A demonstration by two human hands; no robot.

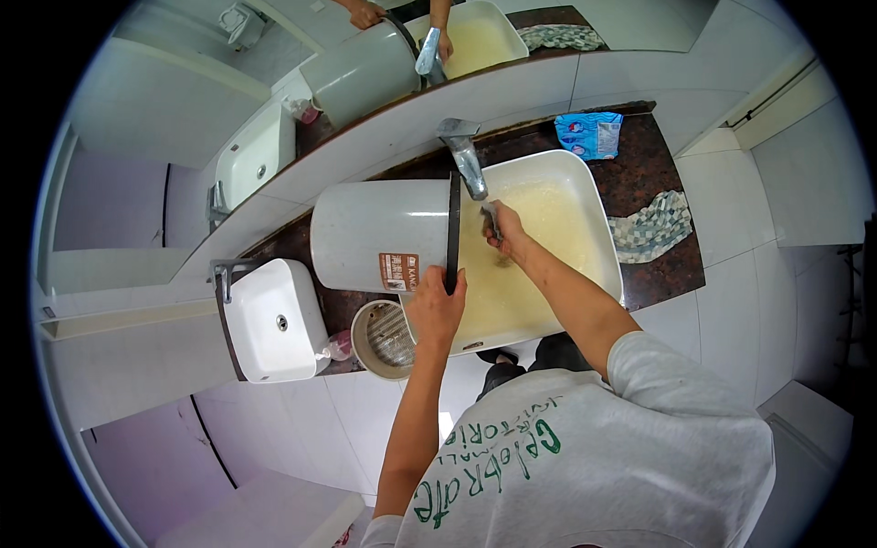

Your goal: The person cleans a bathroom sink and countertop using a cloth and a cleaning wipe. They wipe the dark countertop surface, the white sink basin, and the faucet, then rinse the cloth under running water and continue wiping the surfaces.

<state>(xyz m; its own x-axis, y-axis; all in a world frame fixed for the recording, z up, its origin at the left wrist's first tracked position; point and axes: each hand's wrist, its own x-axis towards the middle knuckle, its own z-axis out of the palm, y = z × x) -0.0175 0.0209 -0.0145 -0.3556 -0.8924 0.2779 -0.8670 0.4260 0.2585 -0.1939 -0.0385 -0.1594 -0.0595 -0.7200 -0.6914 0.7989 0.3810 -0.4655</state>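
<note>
1. A dark red-brown speckled counter (671,274) runs beneath everything else, from the small sink at the left to the patterned cloth at the right.
2. On it stands a large white basin (596,196) holding pale yellowish liquid.
3. A grey bucket (365,224) lies on its side at the basin's left, its dark-rimmed mouth turned toward the liquid and its rim end over the basin's left part.
4. Farther left is a small white sink (265,338) with its own tap.
5. A round container (364,340) with a ridged inside sits between that sink and the large basin, near the bucket.
6. The patterned cloth (653,228), in green-grey and white squares, lies crumpled just beside the basin's right wall.
7. The left hand (437,306) grips the bucket's rim at the near side, fingers curled over the edge.
8. The right hand (505,228) is over the basin, just below the silver tap's (466,160) spout; its fingers are closed around a small greyish thing.
9. A blue packet (589,135) lies behind the basin's far right corner.
10. The small greyish thing (490,216) is partly hidden by the fingers; its kind is unclear.
</note>
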